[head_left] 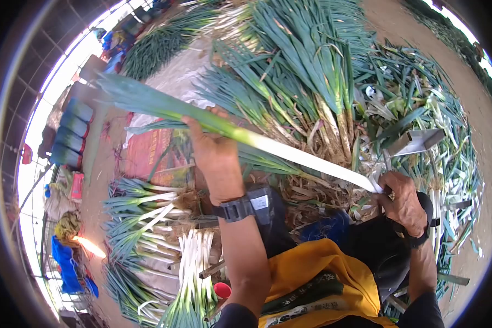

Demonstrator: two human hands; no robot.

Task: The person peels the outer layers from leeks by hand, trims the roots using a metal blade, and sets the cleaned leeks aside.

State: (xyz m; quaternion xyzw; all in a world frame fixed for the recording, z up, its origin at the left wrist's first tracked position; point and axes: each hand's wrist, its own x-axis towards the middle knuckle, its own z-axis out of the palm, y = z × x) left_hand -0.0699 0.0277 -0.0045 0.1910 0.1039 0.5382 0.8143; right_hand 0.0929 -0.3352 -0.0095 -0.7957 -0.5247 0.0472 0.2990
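A long green onion (306,158) stretches across the middle of the head view, its green leaves to the upper left and its white stalk to the lower right. My left hand (216,158) is closed around the green part of it. At the white root end, my right hand (402,199) is closed with its fingers pinched at the tip. A thin pale strip of skin shows beside those fingers; the root tip itself is hidden by them. Untrimmed green onions (311,71) with brown roots lie in a large heap beyond my hands.
Cleaned green onions (197,262) lie in bundles at lower left, near a red cup (222,290). Stripped leaves (448,147) pile up on the right, around a metal tray-like piece (418,142). A yellow apron (322,279) covers my lap. Blue containers (71,131) stand along the left fence.
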